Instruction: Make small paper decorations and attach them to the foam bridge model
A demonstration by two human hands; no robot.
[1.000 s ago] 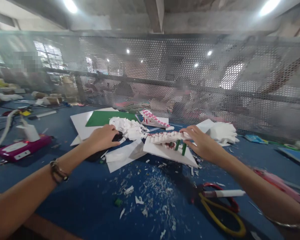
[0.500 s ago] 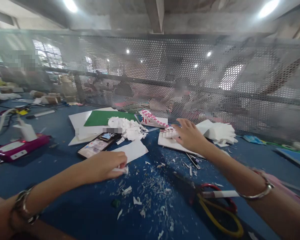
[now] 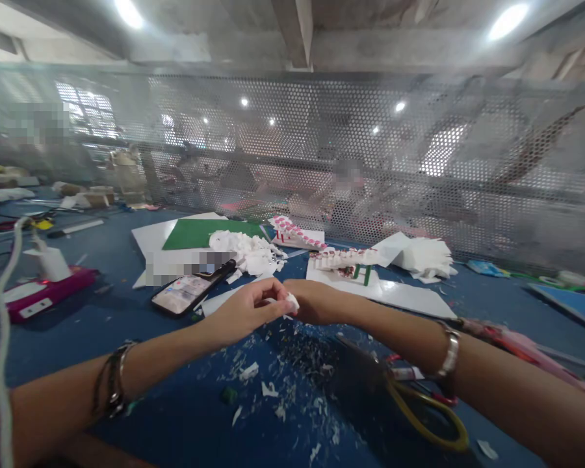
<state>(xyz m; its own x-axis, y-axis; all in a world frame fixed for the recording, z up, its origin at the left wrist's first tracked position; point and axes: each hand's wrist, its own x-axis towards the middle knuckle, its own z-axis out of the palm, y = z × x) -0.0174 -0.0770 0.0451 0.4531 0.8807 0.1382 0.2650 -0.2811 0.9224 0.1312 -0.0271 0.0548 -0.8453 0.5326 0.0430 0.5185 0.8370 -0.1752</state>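
Observation:
My left hand (image 3: 251,304) is closed, with thumb and fingers pinching a small white piece of paper (image 3: 292,301). My right hand (image 3: 316,302) meets it from the right, its fingers bent and largely hidden, so what it holds cannot be made out. Behind the hands, a white strip model on green legs (image 3: 361,272) stands on a white board (image 3: 409,298). Farther back is a second strip model with pink dots (image 3: 297,233). Below my left hand, a white sheet (image 3: 219,300) is partly covered. Small white scraps (image 3: 269,390) are strewn over the blue table (image 3: 175,416).
A phone (image 3: 182,294) lies left of the hands, near crumpled white paper (image 3: 248,250) and a green sheet (image 3: 195,234). Yellow-handled scissors (image 3: 431,434) lie under my right forearm. A magenta power strip (image 3: 73,286) sits far left. Perforated metal screening (image 3: 283,149) closes off the back.
My right hand has come back from the strip model on the board to meet my left hand. The left hand has moved right and slightly up, still pinching the white piece.

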